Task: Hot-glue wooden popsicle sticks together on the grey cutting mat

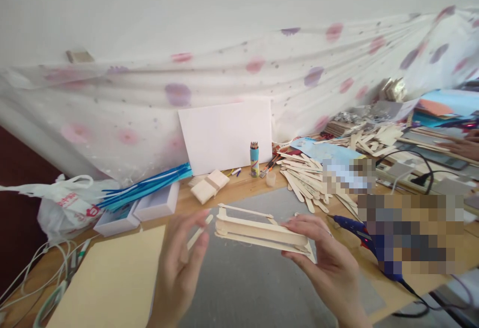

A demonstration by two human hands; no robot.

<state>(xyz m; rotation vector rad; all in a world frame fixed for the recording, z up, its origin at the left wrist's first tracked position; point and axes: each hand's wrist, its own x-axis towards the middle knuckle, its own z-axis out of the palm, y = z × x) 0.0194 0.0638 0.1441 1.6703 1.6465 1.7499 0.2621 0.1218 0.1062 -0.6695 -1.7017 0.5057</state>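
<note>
Between thumb and fingers, my right hand (325, 253) grips the right end of a small frame built from craft sticks (258, 230). The frame is held tilted above a grey mat (239, 278), its left end pointing toward my other hand. A single loose craft stick (200, 232) is pinched in my left hand (183, 258), just left of the frame and apart from it. To the right of my right hand, a blue hot glue gun (368, 238) lies on the table, partly covered by a blurred patch.
Loose craft sticks (303, 176) are heaped behind the mat, near a tube of colored pencils (254, 159). A banded wood bundle (210, 186) and blue pipe cleaners (145, 187) lie left. Yellow card (112, 278) and white cables edge the left side. Another person's hand (462, 143) is far right.
</note>
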